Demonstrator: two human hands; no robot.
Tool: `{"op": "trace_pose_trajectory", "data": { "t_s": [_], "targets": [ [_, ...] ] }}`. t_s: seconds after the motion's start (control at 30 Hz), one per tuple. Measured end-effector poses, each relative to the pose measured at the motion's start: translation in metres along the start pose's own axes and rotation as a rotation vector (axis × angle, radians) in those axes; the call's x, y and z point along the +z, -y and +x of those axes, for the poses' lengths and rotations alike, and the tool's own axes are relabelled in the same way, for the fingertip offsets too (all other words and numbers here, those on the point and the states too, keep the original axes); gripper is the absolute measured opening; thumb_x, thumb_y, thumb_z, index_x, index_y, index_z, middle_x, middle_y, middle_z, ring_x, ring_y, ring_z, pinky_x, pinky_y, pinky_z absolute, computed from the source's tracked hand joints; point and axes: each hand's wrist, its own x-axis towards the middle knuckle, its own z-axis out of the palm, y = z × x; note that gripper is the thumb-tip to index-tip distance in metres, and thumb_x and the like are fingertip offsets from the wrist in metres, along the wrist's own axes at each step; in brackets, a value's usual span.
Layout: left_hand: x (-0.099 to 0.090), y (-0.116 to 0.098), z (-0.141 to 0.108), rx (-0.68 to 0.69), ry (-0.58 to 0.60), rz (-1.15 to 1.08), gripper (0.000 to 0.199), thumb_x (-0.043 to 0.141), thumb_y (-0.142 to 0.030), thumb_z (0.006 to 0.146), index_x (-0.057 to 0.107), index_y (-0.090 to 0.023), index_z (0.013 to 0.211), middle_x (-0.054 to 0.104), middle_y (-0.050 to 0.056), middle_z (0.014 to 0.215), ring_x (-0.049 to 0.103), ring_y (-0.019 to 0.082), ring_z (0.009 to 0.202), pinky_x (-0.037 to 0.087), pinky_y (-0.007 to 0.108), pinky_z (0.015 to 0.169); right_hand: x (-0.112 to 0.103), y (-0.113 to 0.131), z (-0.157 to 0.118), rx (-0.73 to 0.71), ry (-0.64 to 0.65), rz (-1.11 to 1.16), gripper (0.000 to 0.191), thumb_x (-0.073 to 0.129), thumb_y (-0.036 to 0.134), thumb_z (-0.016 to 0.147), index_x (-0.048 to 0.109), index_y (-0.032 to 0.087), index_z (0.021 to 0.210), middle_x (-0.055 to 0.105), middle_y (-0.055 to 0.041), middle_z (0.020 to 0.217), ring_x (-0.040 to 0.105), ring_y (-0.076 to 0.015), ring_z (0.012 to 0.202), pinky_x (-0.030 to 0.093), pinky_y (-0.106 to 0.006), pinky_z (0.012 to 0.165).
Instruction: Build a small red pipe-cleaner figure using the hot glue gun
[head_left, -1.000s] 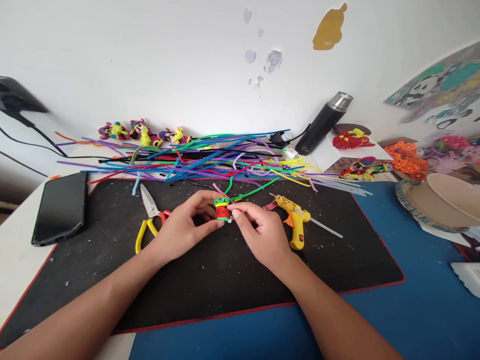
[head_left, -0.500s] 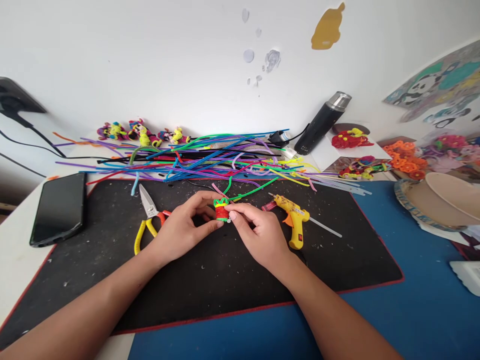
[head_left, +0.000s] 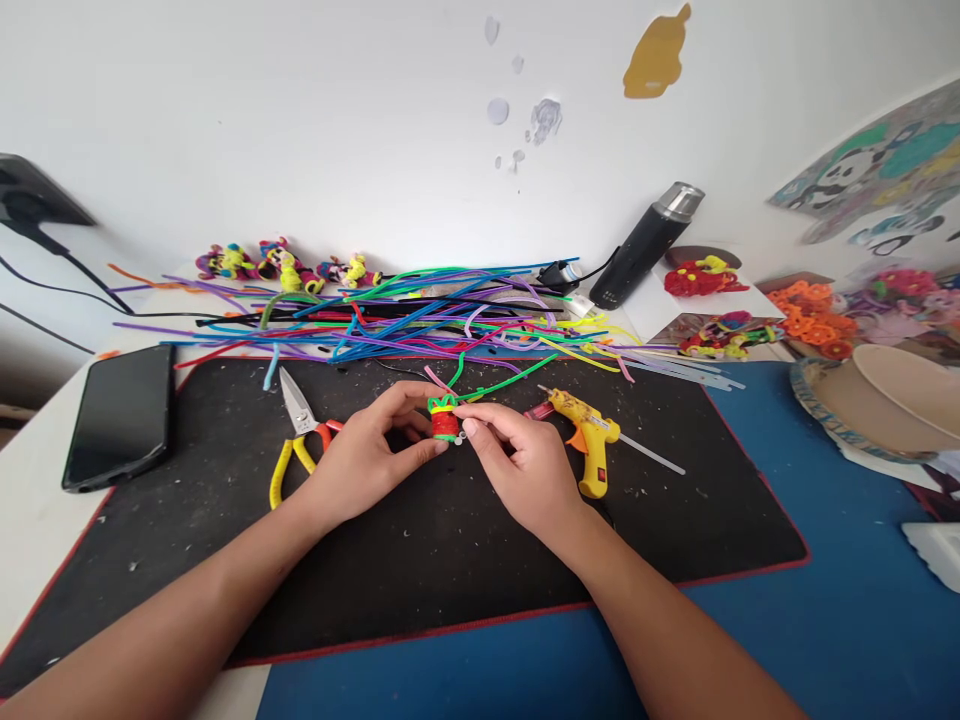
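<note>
My left hand (head_left: 365, 455) grips a small cylinder wound in red, yellow and green pipe cleaner (head_left: 444, 424), thumb at its base and fingers behind it. Zigzag green loops form its top. My right hand (head_left: 525, 460) is closed at the cylinder's right side, its index fingertip near the yellow band; whatever lies between thumb and finger is too small to make out. Just below those fingertips shows a tiny pale round bit (head_left: 459, 439). Yellow-handled scissors (head_left: 298, 425) lie left of my hands, and a yellow glue gun (head_left: 589, 436) lies to the right.
Behind the black mat (head_left: 450, 590) lies a pile of coloured pipe cleaners (head_left: 420, 315). A phone (head_left: 120, 418) rests at the left. Toward the back right are a dark flask (head_left: 646, 246), fuzzy figures (head_left: 727, 336) and a round bowl (head_left: 847, 415).
My right fingertips have shifted slightly up and right, uncovering more of the cylinder's red side. My left hand keeps its hold.
</note>
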Motion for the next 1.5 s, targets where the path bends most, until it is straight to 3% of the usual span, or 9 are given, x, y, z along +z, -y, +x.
{"op": "trace_pose_trajectory", "data": {
  "t_s": [0.4, 0.87, 1.23, 1.5],
  "targets": [
    [0.0020, -0.0004, 0.0017, -0.008, 0.012, 0.025, 0.042, 0.076, -0.036, 0.092, 0.063, -0.027, 0.131, 0.077, 0.005, 0.118, 0.075, 0.021, 0.093, 0.064, 0.038, 0.087, 0.0006, 0.0001, -0.0017, 0.013, 0.054, -0.035, 0.029, 0.058, 0.032, 0.106, 0.082, 0.025, 0.120, 0.085, -0.0043, 0.105, 0.075, -0.0181, 0.074, 0.052, -0.030, 0.064],
    [0.0029, -0.0058, 0.0016, -0.016, -0.022, 0.033, 0.043, 0.075, -0.038, 0.089, 0.063, -0.027, 0.129, 0.078, 0.003, 0.102, 0.075, 0.021, 0.087, 0.064, 0.038, 0.084, -0.0025, 0.0027, -0.0003, 0.025, -0.004, 0.005, 0.026, 0.059, 0.033, 0.105, 0.082, 0.024, 0.114, 0.083, -0.0018, 0.091, 0.066, -0.0147, 0.060, 0.048, -0.029, 0.057],
    [0.0040, -0.0002, 0.0012, -0.035, -0.035, 0.021, 0.046, 0.074, -0.034, 0.090, 0.061, -0.026, 0.133, 0.077, 0.004, 0.108, 0.073, 0.022, 0.097, 0.061, 0.040, 0.088, -0.0042, 0.0026, -0.0001, -0.002, 0.002, -0.016, 0.026, 0.057, 0.033, 0.105, 0.081, 0.023, 0.111, 0.085, -0.0036, 0.099, 0.073, -0.0170, 0.068, 0.053, -0.030, 0.065],
    [0.0042, -0.0048, 0.0010, -0.001, -0.090, 0.072, 0.044, 0.073, -0.037, 0.091, 0.062, -0.026, 0.132, 0.073, 0.001, 0.096, 0.070, 0.020, 0.086, 0.060, 0.035, 0.078, -0.0024, 0.0007, 0.0002, -0.043, 0.023, -0.022, 0.025, 0.057, 0.031, 0.106, 0.081, 0.026, 0.108, 0.085, -0.0035, 0.103, 0.079, -0.0205, 0.085, 0.057, -0.030, 0.074]
  ]
}}
